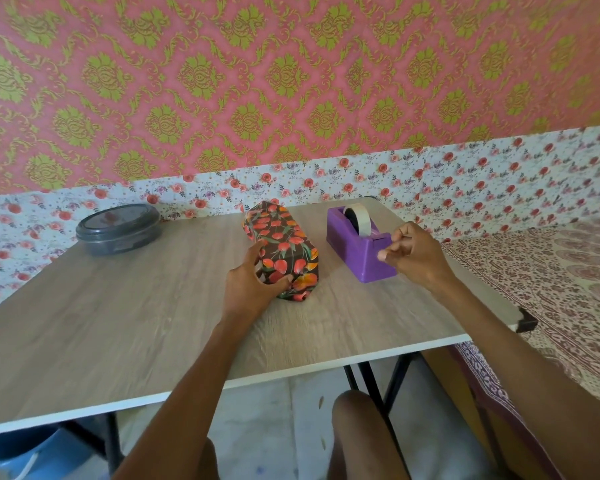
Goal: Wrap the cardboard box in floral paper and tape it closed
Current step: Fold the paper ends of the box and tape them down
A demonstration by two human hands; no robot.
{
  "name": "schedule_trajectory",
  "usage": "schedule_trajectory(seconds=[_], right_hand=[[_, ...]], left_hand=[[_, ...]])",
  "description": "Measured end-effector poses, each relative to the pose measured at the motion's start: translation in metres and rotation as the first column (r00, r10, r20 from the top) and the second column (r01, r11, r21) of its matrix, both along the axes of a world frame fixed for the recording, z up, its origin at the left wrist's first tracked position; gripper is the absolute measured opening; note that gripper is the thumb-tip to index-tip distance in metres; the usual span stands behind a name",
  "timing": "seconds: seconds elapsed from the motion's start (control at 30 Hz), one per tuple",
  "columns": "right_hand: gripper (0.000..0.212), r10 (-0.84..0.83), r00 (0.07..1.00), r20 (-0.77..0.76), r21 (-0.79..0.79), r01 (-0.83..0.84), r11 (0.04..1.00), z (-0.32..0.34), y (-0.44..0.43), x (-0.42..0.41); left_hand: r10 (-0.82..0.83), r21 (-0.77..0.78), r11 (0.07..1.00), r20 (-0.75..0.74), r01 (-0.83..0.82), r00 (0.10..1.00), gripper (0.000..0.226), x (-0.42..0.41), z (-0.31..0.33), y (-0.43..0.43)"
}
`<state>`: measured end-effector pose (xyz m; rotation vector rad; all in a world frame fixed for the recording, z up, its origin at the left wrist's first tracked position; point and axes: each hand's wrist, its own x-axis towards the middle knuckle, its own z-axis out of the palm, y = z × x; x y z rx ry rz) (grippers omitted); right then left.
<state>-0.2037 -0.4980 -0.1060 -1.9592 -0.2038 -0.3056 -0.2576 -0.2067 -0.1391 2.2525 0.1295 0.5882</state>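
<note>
A box wrapped in dark paper with red and orange flowers (284, 244) lies lengthwise on the wooden table (118, 323). My left hand (253, 282) grips its near left end, thumb on the front and fingers on the side. To its right stands a purple tape dispenser (357, 244) with a roll of pale tape (361, 218). My right hand (413, 254) hovers at the dispenser's near end, its fingers curled with thumb and forefinger close together. Whether a piece of tape is pinched there I cannot tell.
A round grey lidded container (118, 228) sits at the table's far left. Patterned wallpaper rises right behind the table. A bed with a printed cover (551, 271) lies to the right. My knees and the table's black legs (395, 379) are below the near edge.
</note>
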Motion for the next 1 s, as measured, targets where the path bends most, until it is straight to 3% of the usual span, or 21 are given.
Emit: schedule_trajectory(seconds=[0.17, 0.3, 0.63, 0.8, 1.0], right_hand=[[0.04, 0.173, 0.984, -0.046, 0.296, -0.152, 0.943, 0.006, 0.02, -0.025], [0.045, 0.243, 0.97, -0.017, 0.358, -0.221, 0.907, 0.003, 0.046, -0.04], [0.073, 0.223, 0.974, 0.046, 0.336, -0.225, 0.914, -0.014, 0.097, -0.051], [0.083, 0.192, 0.962, 0.194, 0.163, -0.224, 0.961, -0.026, 0.121, -0.045], [0.076, 0.127, 0.973, 0.192, 0.034, -0.136, 0.99, -0.042, 0.134, -0.025]], left_hand=[[-0.002, -0.016, 1.0, -0.001, 0.002, 1.0, 0.094, 0.0, 0.0, 0.001], [-0.008, -0.022, 1.0, -0.001, 0.008, 1.0, 0.095, 0.001, -0.001, 0.003], [-0.021, -0.015, 1.0, 0.026, 0.021, 0.999, 0.092, 0.002, -0.002, 0.004], [-0.032, -0.043, 0.998, 0.075, 0.035, 0.997, 0.09, 0.005, -0.008, 0.007], [-0.035, -0.045, 0.998, 0.097, 0.039, 0.995, 0.089, 0.009, -0.011, 0.01]])
